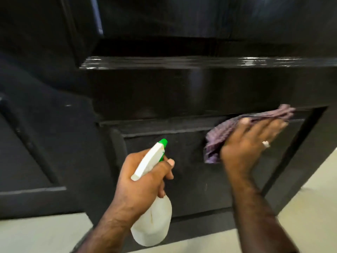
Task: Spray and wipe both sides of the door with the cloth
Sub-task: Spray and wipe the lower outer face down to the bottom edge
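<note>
A pale, smooth grey-green floor [308, 207] is stretching along the bottom and lower right, meeting the dark woodwork at its foot. On the left, a matt black panelled surface with a raised rectangular moulding [36, 152] is standing in shadow, its edges catching thin grey lines. Light is glinting in white streaks off a glossy black horizontal ledge [200, 62] higher up, and a faint bluish-white strip of brightness [96, 15] is showing at the top left.

Two bare forearms reach into view from below, with no sleeves showing. The right hand [249, 143] wears a pale ring [265, 143] with a raised top on one finger. The left hand [144, 179] wears no jewellery on its visible side.
</note>
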A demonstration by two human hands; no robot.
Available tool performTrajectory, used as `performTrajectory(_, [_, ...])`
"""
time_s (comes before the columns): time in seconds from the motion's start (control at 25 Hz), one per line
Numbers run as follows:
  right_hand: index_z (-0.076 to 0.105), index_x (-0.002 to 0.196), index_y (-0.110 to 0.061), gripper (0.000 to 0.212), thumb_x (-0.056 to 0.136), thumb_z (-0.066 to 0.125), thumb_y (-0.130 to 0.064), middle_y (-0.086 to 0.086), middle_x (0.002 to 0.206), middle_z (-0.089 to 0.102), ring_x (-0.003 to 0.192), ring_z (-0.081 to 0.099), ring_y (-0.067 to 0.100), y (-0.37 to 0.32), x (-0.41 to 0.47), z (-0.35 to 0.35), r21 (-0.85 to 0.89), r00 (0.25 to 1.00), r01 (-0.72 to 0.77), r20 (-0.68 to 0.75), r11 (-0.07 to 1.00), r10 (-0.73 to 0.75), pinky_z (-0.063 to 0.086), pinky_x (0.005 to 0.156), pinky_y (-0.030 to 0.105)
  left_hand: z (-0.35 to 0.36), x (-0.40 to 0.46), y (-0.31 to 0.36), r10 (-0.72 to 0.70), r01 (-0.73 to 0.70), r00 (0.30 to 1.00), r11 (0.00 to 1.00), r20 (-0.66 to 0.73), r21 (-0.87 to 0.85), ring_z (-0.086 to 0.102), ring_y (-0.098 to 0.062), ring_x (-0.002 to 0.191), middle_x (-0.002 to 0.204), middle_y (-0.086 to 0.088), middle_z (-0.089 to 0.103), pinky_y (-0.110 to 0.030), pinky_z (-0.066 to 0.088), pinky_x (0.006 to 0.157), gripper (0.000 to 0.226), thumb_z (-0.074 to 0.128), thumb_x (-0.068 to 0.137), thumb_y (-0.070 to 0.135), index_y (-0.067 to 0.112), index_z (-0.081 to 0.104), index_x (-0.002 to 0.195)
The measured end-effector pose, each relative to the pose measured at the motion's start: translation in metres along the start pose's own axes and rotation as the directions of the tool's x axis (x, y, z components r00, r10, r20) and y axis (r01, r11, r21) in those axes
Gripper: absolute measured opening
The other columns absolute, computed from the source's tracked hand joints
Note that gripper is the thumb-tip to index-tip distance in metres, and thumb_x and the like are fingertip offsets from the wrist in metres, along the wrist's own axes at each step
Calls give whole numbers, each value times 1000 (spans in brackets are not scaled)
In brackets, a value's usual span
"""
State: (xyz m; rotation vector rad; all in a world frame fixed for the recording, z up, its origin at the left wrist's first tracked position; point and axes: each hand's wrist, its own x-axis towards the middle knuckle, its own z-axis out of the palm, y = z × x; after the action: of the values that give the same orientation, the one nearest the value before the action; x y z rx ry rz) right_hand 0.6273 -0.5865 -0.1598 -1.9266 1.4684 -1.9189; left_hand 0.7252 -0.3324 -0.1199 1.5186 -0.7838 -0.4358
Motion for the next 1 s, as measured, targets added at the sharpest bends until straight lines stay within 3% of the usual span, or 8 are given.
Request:
performTrajectory(0.12, [24, 157, 22, 67, 112, 30, -28, 45, 166, 15, 158, 13, 59, -44, -5, 1, 65, 929, -369, 30, 927, 368, 11, 133, 55, -23, -23, -9, -14, 13, 996, 1000, -88, -17, 58, -22, 46, 73, -13, 74, -30, 56, 52, 9, 74, 94, 17, 13, 72, 86])
performTrajectory(0.24, [23, 156, 23, 65, 113, 35, -24, 44, 166, 14, 159, 10, 57, -116, -88, -13, 44, 993, 99, 54, 994, -102, 18, 130, 64, -43, -32, -9, -34, 23, 978, 998, -206, -57, 57, -21, 47, 73, -15, 72, -30, 56, 50, 7, 73, 95, 16, 12, 68, 93])
performTrajectory(0.4, [23, 157, 21, 70, 112, 44, -28, 43, 166, 16, 157, 13, 61, -50, -96, -13, -18, 821, 553, 180, 833, -542, 20, 128, 67, -70, -45, -10, -62, 44, 963, 996, -262, -75, 60, -20, 50, 73, -10, 73, -29, 57, 53, 13, 75, 95, 19, 21, 64, 103])
performTrajectory(0.52, [22, 158, 21, 68, 116, 34, -32, 44, 166, 16, 157, 15, 61, -38, -47, 1, 63, 996, 82, 30, 995, -84, 13, 132, 59, -87, -51, -22, -183, 160, 946, 982, -268, -106, 63, -21, 57, 79, -13, 72, -31, 58, 58, 34, 77, 90, 21, 33, 54, 112])
performTrajectory(0.64, [21, 157, 22, 71, 115, 29, -35, 43, 167, 14, 158, 12, 59, -91, -50, 11, 181, 972, -233, 11, 955, 235, 11, 133, 59, -95, -53, -26, -208, 168, 946, 970, -249, -176, 60, -21, 54, 77, -15, 72, -30, 56, 56, 33, 77, 91, 21, 23, 55, 116])
performTrajectory(0.76, [27, 155, 22, 69, 114, 40, -31, 45, 166, 16, 158, 11, 60, -126, -123, 14, 123, 974, 206, 68, 971, -216, 14, 131, 65, -104, -50, -26, -161, 116, 952, 977, -261, -181, 58, -22, 51, 76, -13, 74, -32, 56, 53, 31, 76, 93, 19, 22, 55, 115])
performTrajectory(0.88, [30, 160, 12, 73, 109, 54, -35, 34, 169, 23, 161, 15, 52, -102, -137, 6, 148, 661, 716, 172, 683, -730, 20, 129, 66, -113, -43, -30, -141, 97, 949, 982, -282, -164, 60, -22, 51, 79, -13, 75, -32, 56, 54, 38, 77, 92, 21, 14, 58, 124])
performTrajectory(1.0, [34, 159, 11, 69, 110, 54, -32, 32, 170, 26, 161, 18, 50, -55, -89, -1, 56, 679, 721, 137, 690, -721, 22, 128, 66, -123, -43, -33, -150, 93, 941, 977, -304, -193, 60, -24, 52, 81, -15, 75, -34, 57, 57, 41, 77, 92, 22, 13, 57, 126])
